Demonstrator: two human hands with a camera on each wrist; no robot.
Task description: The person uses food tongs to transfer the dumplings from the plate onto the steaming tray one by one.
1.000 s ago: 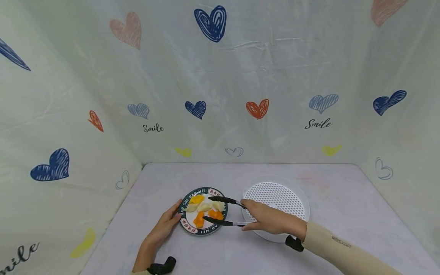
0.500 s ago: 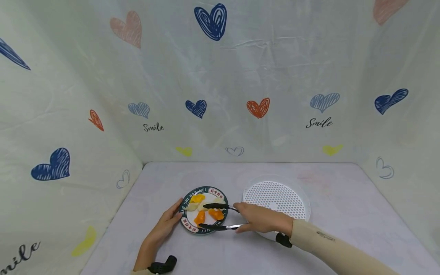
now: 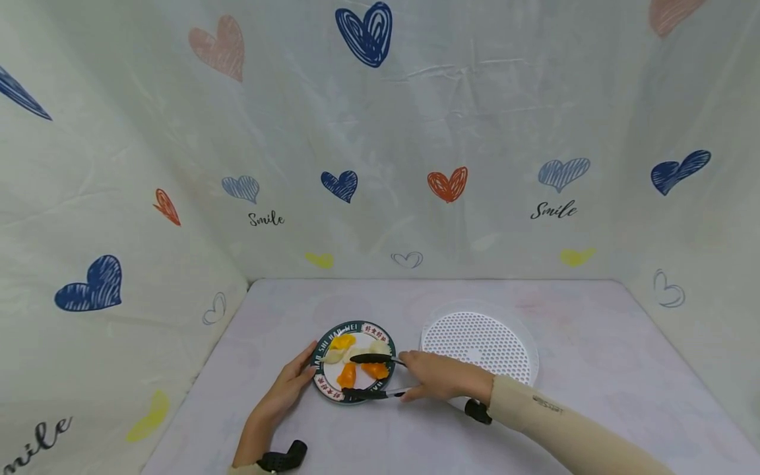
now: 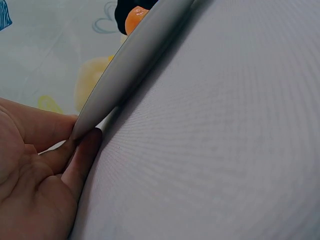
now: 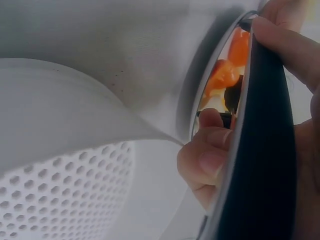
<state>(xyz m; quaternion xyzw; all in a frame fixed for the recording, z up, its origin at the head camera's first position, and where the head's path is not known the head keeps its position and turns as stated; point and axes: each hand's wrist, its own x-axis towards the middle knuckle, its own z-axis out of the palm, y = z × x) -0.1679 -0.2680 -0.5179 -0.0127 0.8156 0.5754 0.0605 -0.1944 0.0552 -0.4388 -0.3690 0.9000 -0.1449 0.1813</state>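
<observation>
On the table sits a round plate [image 3: 326,386] with a dark green, lettered rim. It bears several dumplings: orange [image 3: 347,375], yellow [image 3: 342,342] and cream [image 3: 332,356]. My left hand [image 3: 284,390] pinches the plate's left edge, with fingers above and beneath the rim in the left wrist view. My right hand [image 3: 444,375] grips black-tipped tongs [image 3: 371,358], whose arms are spread apart over the plate. One tong arm crosses the cream and orange dumplings and partly hides them; the other lies over the near rim. Nothing is visibly clamped between the tips.
Right of the plate lies a white round perforated tray [image 3: 475,336] with a raised rim, partly covered by my right hand and forearm. The table [image 3: 285,303] ends at a back curtain [image 3: 499,119] printed with hearts.
My right hand has moved left with the tongs, whose tips have shifted nearer to me over the plate. My left hand stays at the plate's edge.
</observation>
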